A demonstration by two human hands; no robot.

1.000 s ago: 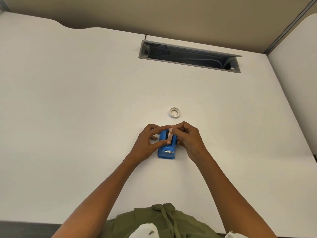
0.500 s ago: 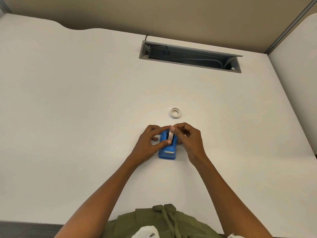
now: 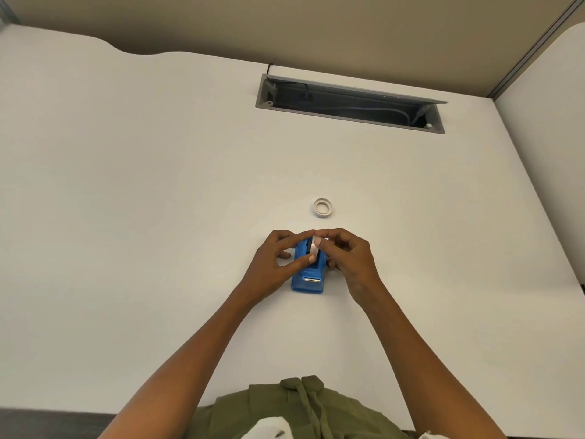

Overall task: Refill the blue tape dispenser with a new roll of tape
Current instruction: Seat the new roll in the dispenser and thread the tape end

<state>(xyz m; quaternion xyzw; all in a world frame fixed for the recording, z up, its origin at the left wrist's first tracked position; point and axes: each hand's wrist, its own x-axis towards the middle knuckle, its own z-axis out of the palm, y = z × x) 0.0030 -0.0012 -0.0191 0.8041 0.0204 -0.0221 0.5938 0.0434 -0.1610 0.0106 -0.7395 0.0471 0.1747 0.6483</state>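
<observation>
The blue tape dispenser (image 3: 308, 277) stands on the white desk in front of me, its cutter end towards me. A roll of tape (image 3: 315, 245) sits upright in the dispenser's top slot. My left hand (image 3: 274, 264) pinches the roll between forefinger and thumb from the left. My right hand (image 3: 349, 258) has curled fingers at the roll's right side and covers the dispenser's right flank. A small white empty tape core (image 3: 323, 207) lies flat on the desk just beyond the hands.
The white desk (image 3: 158, 217) spreads wide on all sides. An open grey cable tray (image 3: 349, 103) is sunk into the desk at the back. A partition wall rises behind and at the right.
Both hands stay on the roll and dispenser. The roll sits slightly lower in the dispenser's slot than a second ago. The white core has not moved.
</observation>
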